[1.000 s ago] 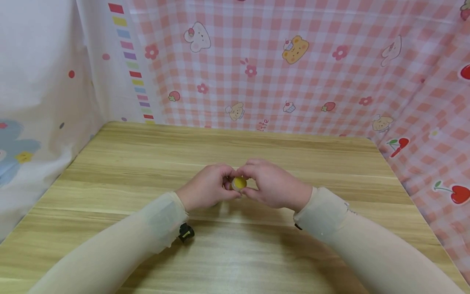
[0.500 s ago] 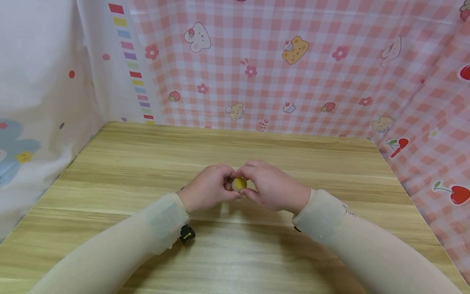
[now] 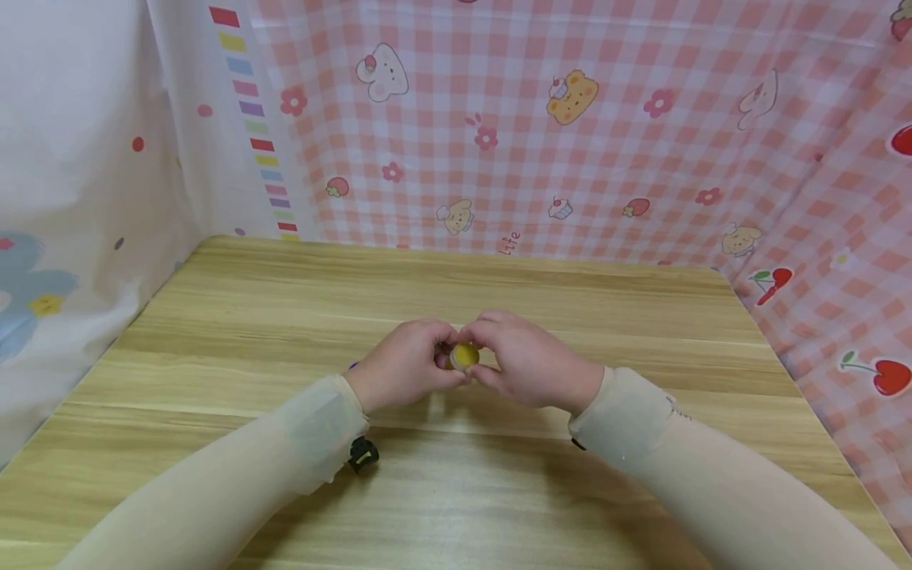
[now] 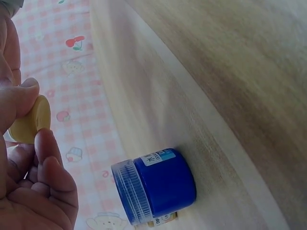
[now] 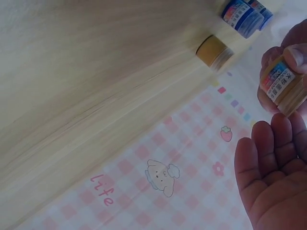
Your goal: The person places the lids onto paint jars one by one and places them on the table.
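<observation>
Near the middle of the table, both hands meet around a small yellow paint jar (image 3: 465,356) with a clear lid, held above the wood. My left hand (image 3: 402,364) grips the jar's body between thumb and fingers. The thumb and fingers of my right hand (image 3: 534,362) pinch it from the other side, at the lid end. In the right wrist view, the held paint jar (image 5: 279,85) is tilted and shows a printed label. The lid's contact with the right fingertips is partly hidden there.
A blue paint jar (image 4: 165,184) with a clear lid stands on the table, mostly hidden by the left arm in the head view. Another yellow jar (image 5: 211,51) stands near two blue jars (image 5: 240,17). Patterned cloth (image 3: 499,158) hangs behind the wooden table (image 3: 456,507).
The right wrist has shifted very slightly left and down. A sliver of blue now shows behind the left wrist. Both hands keep their hold on the jar.
</observation>
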Motion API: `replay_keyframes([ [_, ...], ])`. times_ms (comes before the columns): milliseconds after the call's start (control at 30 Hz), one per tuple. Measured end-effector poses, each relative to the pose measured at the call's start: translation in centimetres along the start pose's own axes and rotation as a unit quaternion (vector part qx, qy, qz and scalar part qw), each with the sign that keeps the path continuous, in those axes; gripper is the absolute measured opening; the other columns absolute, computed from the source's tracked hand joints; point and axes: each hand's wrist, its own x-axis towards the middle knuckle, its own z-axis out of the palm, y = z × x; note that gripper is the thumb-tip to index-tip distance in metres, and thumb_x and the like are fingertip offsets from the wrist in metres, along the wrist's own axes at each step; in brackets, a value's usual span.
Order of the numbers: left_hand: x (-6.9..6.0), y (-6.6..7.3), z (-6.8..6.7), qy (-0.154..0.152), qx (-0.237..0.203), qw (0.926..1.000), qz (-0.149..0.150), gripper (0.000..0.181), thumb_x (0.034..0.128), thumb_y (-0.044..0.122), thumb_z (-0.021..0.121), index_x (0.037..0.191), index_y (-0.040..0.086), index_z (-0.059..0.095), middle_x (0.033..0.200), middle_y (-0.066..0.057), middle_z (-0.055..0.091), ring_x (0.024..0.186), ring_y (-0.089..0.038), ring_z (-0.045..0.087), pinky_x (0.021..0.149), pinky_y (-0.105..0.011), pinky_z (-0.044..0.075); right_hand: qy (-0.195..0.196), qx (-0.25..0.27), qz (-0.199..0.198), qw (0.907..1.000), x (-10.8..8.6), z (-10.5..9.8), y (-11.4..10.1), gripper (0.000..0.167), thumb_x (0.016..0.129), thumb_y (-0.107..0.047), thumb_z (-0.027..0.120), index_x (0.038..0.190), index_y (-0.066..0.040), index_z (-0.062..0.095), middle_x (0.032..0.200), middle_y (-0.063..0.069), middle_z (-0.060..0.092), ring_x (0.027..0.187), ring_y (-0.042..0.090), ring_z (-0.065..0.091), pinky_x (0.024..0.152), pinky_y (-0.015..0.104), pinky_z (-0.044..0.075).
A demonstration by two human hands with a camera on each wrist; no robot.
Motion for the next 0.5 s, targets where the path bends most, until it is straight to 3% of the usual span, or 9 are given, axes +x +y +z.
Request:
replay_keyframes([
  [233, 0.0, -0.7, -0.4, 0.005, -0.005, 1.0, -0.006, 0.021, 0.0894, 0.028, 0.086, 0.102, 0.016, 0.073, 0.086, 0.004, 0.066, 0.08, -0.014, 0.059, 0.072, -0.03, 0.053, 0.005, 0.027, 0.016, 0.9995, -0.1, -0.1, 0.4, 0.039, 0.097, -0.023, 0.078, 0.132, -0.008, 0.066, 0.121, 0.006, 0.068, 0.114, 0.024, 0.068, 0.099, 0.044, 0.057],
  [500, -0.2, -2.0, -2.1, 0.01, -0.013, 0.9991, -0.04, 0.025, 0.0917, 0.025, 0.083, 0.113, 0.017, 0.073, 0.096, 0.003, 0.07, 0.083, -0.016, 0.061, 0.073, -0.032, 0.054, 0.025, 0.024, 0.044, 0.9984, -0.5, -0.3, 1.4, 0.049, 0.1, -0.026, 0.074, 0.141, -0.003, 0.06, 0.128, 0.011, 0.068, 0.116, 0.028, 0.066, 0.099, 0.048, 0.056],
])
